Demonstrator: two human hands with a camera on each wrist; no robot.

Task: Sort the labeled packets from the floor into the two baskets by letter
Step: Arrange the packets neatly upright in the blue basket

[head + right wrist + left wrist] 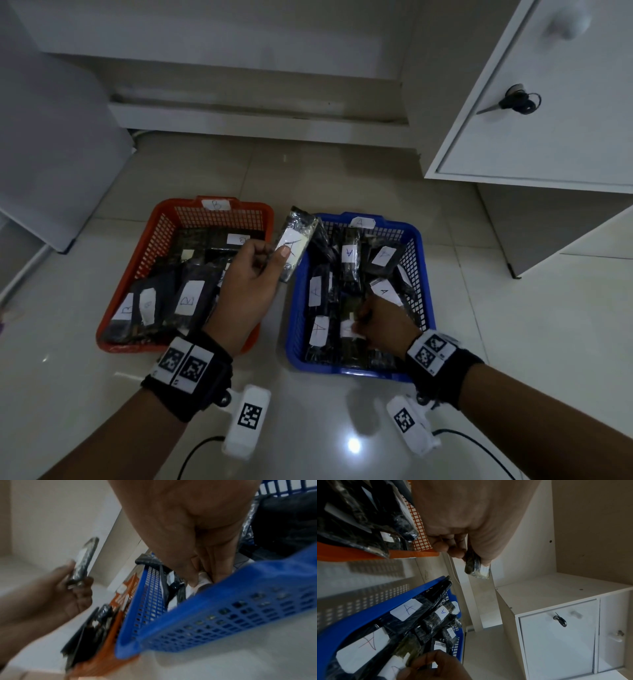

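1. Wrist-worn trackers and their cables sit nearest us, low in the head view, over bare floor tile [342, 171]; we see no loose packets on the floor, so we judge the sorting nearly finished.

2. Packet marked A [297, 242]: dark, plastic-wrapped, white label facing us. We hold it raised in our left hand [251, 274], thumb pressed on the label and fingers curled behind, between the two baskets and over the blue basket's left rim. Not yet placed; by its letter it belongs in the blue basket.

3. Second packet [351, 334]: lying in the near part of the blue basket. Our right hand [385, 323] reaches down into the basket and pinches it at its white label; the letter is partly covered, so we cannot read it for certain. We judge it is being set down or straightened.

4. Blue basket [426, 294]: tagged A on its far rim. Contents: a crowded layer of dark packets, every readable label an A, some lying flat and some leaning on one another.

5. Orange basket [150, 240]: tagged B on its far rim, just left of the blue one. Contents: dark packets, readable labels all B, heaped toward the near end; several labels are too dim to read.

6. Remaining work, as we judge it: drop the held A packet into the blue basket and let go of the one under our right hand.

7. Surroundings: white cabinet [548, 130] with a key in its door lock, right of the baskets.
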